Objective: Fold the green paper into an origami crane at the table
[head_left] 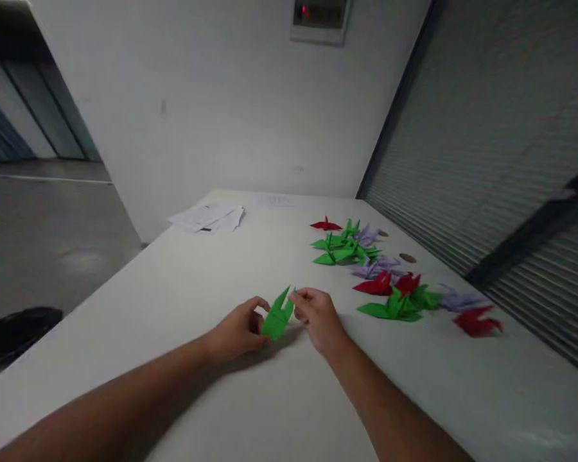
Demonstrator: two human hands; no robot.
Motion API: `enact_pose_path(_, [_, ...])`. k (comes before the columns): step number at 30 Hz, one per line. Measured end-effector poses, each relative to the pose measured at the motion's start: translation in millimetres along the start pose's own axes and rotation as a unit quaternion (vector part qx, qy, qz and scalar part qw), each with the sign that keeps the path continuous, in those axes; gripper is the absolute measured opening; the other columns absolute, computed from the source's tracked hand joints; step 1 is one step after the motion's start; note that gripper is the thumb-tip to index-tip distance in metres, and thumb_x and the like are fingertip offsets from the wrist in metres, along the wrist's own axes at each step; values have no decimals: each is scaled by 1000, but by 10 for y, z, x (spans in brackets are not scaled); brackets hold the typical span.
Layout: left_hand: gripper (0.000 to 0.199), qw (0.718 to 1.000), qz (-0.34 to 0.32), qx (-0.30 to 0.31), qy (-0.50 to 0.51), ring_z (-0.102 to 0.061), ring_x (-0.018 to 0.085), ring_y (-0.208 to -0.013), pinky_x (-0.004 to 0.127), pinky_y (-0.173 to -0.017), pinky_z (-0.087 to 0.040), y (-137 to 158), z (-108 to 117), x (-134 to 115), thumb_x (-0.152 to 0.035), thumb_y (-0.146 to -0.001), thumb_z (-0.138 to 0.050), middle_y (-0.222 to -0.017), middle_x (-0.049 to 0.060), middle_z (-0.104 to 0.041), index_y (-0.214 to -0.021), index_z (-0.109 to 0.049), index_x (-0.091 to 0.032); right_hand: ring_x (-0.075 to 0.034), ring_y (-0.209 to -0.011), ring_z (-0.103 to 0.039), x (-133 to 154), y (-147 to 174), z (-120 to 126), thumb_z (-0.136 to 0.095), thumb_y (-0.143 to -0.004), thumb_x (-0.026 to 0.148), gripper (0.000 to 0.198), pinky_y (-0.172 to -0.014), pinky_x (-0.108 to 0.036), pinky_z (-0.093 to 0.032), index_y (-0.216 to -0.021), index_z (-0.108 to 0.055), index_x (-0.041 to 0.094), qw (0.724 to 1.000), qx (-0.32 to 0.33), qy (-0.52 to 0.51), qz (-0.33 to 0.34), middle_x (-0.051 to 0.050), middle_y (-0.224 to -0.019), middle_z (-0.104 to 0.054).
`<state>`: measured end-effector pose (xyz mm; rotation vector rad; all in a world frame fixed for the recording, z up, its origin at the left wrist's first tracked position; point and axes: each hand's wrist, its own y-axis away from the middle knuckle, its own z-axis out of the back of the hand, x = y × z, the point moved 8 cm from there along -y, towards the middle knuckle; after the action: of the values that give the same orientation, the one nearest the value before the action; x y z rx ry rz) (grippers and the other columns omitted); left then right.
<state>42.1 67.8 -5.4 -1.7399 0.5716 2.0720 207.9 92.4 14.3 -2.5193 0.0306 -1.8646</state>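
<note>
A folded green paper crane (278,316) sits between my two hands just above the white table (173,301). My left hand (238,330) pinches its lower left side. My right hand (318,317) pinches its upper right edge with fingertips. Both forearms reach in from the bottom of the view.
To the right lie several finished paper cranes: a green, red and purple cluster (397,295), a farther green group (344,245), a lone red one (476,321). White sheets (209,218) lie at the far left. A shuttered wall runs along the right; a dark object (17,327) is on the floor.
</note>
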Motion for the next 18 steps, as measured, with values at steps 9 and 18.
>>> enact_pose_path(9, [49,1000,-5,-4,29,-48,8,-48,19,-46,-33,-27,-21,8,-15,-67,-76,-62,-10,-56,-107,-48,-21,-4,-43,-29,36,-11,2,-84,-69,40,30,-44,-23,-18,-69,-67,16,1000,16,-21,11,10,-47,-42])
enact_pose_path(18, [51,997,-20,-5,70,-54,9,-52,19,-48,-37,-51,-12,28,-17,-69,-79,-65,-8,-60,-108,-47,-21,-12,-65,-60,-199,216,-366,-93,-55,33,38,-65,-27,-46,-81,-74,13,985,147,35,-88,-1,-74,-71])
